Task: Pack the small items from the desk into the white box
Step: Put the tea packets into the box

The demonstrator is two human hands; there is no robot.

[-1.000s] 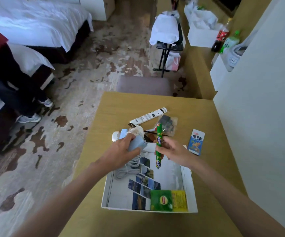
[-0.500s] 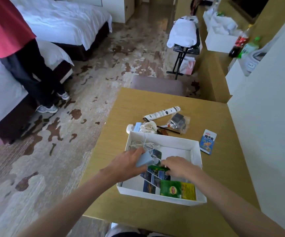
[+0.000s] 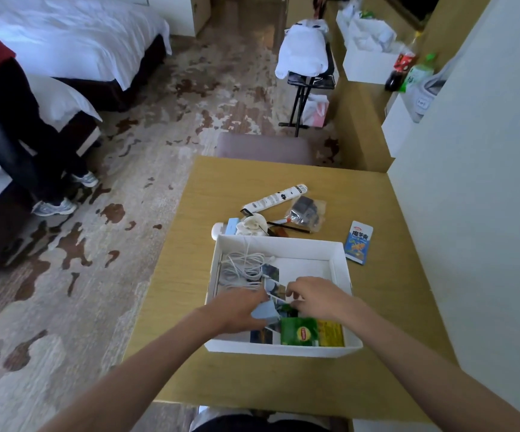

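Observation:
The white box (image 3: 341, 263) sits on the wooden desk (image 3: 386, 363) in front of me. Both hands are down inside it. My left hand (image 3: 240, 310) grips a small light-blue box (image 3: 266, 311) low over the photo cards (image 3: 272, 274). My right hand (image 3: 317, 297) pinches a green stick-shaped packet (image 3: 289, 308), mostly hidden under the fingers. A white cable coil (image 3: 241, 269) lies in the box's far left corner, and a green and a yellow tea packet (image 3: 302, 332) at its near edge.
Beyond the box lie a white tube (image 3: 275, 198), a clear bag of dark items (image 3: 307, 210), a white round object (image 3: 252, 226), a pen (image 3: 289, 227) and a blue snack packet (image 3: 358, 246). A wall stands at the right; a person stands at far left.
Both hands came down from above the far rim into the box, carrying the blue box and the green stick packet toward its near half.

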